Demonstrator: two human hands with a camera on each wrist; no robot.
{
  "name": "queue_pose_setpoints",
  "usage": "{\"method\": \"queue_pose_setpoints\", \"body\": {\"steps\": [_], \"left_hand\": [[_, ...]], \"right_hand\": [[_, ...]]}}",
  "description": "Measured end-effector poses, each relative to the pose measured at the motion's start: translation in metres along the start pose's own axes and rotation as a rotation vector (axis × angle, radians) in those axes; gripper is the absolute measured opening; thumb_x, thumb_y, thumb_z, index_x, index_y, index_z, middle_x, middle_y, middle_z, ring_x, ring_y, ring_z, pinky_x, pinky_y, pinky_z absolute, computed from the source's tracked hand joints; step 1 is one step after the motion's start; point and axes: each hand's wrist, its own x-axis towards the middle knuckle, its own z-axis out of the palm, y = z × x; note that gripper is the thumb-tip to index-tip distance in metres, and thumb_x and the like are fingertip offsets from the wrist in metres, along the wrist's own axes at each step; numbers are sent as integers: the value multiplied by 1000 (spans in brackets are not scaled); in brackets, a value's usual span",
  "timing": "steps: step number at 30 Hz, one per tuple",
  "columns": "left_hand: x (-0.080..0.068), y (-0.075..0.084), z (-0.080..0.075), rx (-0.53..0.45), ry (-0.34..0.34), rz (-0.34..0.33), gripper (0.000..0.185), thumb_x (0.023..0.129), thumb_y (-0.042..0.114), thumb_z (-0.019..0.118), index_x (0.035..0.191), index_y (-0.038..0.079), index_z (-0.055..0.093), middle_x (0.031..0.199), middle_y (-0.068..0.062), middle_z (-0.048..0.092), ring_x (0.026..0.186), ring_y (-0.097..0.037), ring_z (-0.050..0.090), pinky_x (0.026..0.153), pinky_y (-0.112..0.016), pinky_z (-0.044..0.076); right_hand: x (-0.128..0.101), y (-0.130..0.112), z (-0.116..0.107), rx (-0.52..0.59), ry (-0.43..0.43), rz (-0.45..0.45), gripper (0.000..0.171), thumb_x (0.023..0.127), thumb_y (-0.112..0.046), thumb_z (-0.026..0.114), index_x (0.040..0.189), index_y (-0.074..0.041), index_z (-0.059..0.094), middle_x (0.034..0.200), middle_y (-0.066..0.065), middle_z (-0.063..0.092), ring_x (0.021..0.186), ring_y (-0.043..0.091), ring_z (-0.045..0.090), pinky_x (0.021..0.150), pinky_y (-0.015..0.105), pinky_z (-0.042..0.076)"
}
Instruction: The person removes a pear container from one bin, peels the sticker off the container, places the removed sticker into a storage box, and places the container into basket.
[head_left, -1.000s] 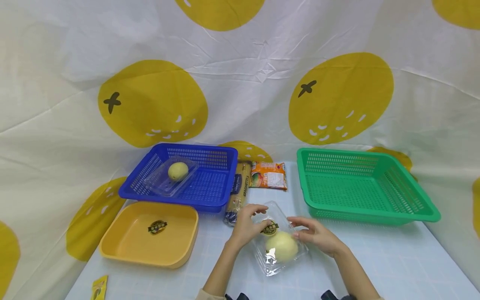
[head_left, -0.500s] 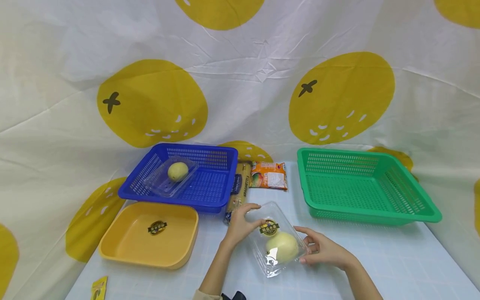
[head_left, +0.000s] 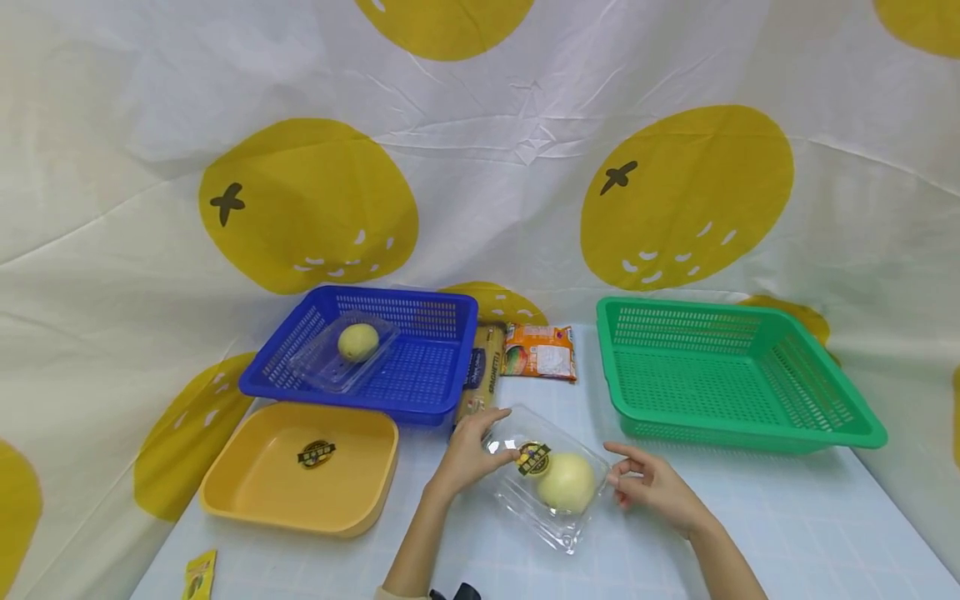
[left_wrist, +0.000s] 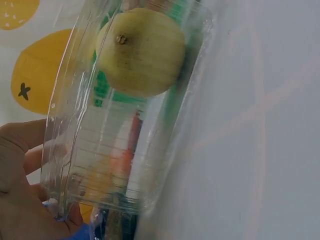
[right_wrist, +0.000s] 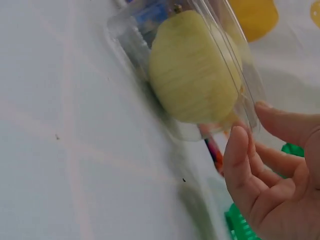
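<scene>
A clear plastic fruit box (head_left: 517,496) with a pale yellow melon (head_left: 566,483) inside lies slanted on the table between both hands. A dark round sticker (head_left: 533,458) is on its lid. My left hand (head_left: 465,458) grips the box's left end, with the thumb over the lid and the fingers at the far side. At the right end my right hand (head_left: 660,492) pinches the box's edge near the corner; in the right wrist view the thumb touches the rim and the other fingers are bent. The melon (left_wrist: 142,52) sits at the end away from my left hand.
A blue basket (head_left: 427,358) at the back left holds another clear box with a melon (head_left: 357,342). Nearby are a yellow tub (head_left: 300,492), a spaghetti pack (head_left: 487,358), an orange packet (head_left: 540,352), a green basket (head_left: 690,375) and a small yellow sachet (head_left: 198,575).
The box has turned counterclockwise, its far end swinging left. My left hand has moved left with it. My right hand has shifted from over the lid to the box's right edge.
</scene>
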Motion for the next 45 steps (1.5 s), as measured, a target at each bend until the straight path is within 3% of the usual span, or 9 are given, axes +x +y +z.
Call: {"method": "queue_pose_setpoints", "body": {"steps": [4,8,11,17,23,27,30,36,45], "left_hand": [[-3,0,-4,-14,-50,-39,60,70,31,82,121,4,63,124,-16,60,116,-36,50,98,-57,34],[-4,-1,-5,-31,-67,-69,61,70,34,82,120,6,63,122,-12,61,108,-31,52,93,-53,37],[-5,-2,-5,-20,-61,-68,59,72,34,81,120,5,63,119,-12,62,100,-29,54,86,-49,41],[-6,-7,-3,40,-4,-23,59,76,31,77,124,3,56,100,-15,63,93,-27,57,83,-50,44],[-9,-11,-4,2,-51,-29,64,79,33,74,131,3,52,123,-22,57,110,-37,55,92,-55,43],[-10,-11,-8,-38,-77,-59,52,78,33,75,119,4,59,106,-17,62,93,-27,57,77,-40,49],[-10,-11,-10,-70,-73,-63,38,78,28,76,104,5,61,85,-10,58,75,-17,50,64,-26,42],[-7,-9,-10,-78,-57,-32,33,77,26,77,93,3,61,87,-11,62,75,-19,52,66,-24,43],[-6,-8,2,-98,-223,-82,48,80,30,74,118,4,60,88,-8,63,75,-13,54,61,-24,45]], "right_hand": [[-3,-4,3,10,-52,90,44,98,-18,49,124,17,40,81,13,61,65,18,64,60,40,56],[-6,-7,7,28,-100,138,50,97,-19,52,126,18,34,81,16,65,65,22,66,60,42,56],[-5,-9,11,40,-79,126,59,93,-15,59,129,21,28,81,14,67,65,20,66,60,39,56],[2,-10,17,24,65,131,70,91,-14,61,137,20,21,83,7,62,71,13,62,66,34,56],[12,-13,23,-25,264,135,68,85,-13,67,138,12,32,95,11,55,81,13,60,68,25,52],[14,-15,26,-34,341,119,62,85,-10,67,136,10,39,107,17,56,92,14,61,73,22,50],[14,-17,28,-49,376,102,56,87,-11,64,134,10,42,117,22,55,94,12,60,78,21,49],[20,-17,32,-65,431,99,47,91,-16,62,130,6,50,126,24,54,91,3,60,79,18,49],[36,-18,34,-2,505,126,50,89,-20,65,129,6,51,118,20,62,88,-1,62,80,16,49]]}}
